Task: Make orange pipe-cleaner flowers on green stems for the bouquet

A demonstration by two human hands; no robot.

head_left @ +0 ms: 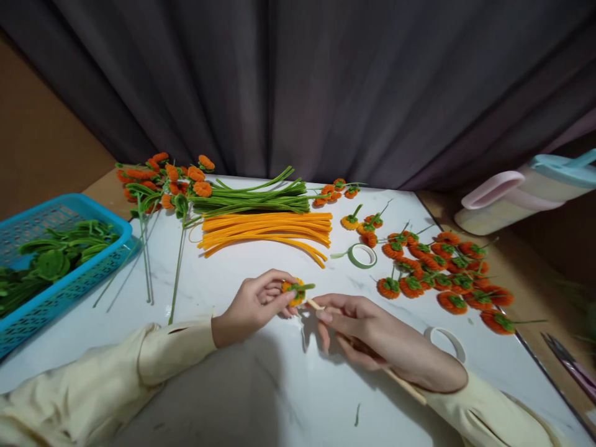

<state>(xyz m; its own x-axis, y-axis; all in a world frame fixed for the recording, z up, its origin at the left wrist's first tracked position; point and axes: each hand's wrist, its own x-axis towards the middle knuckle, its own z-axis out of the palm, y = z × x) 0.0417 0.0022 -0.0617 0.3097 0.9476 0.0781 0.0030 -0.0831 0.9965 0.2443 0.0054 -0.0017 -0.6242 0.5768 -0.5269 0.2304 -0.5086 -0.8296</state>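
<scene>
Yellow flower (pixel 297 290) with a green stub sits pinched in the left hand (pixel 258 305). Just beside it, the right hand (pixel 367 329) grips a thin wooden stick (pixel 406 388). Beyond both hands, orange-yellow stems (pixel 265 231) lie on the table (pixel 321 403); orange flowers (pixel 412 287) cluster past the right hand, and a blue basket (pixel 93 273) stands left of the left.

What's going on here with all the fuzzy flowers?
A person's left hand is holding a small yellow-orange flower with a green middle. The right hand holds a thin, pale stick, its tip close to the flower. Beyond them lie orange strips and green strips. More orange flowers lie to the right, and a blue basket of green pieces sits at the left.
</scene>
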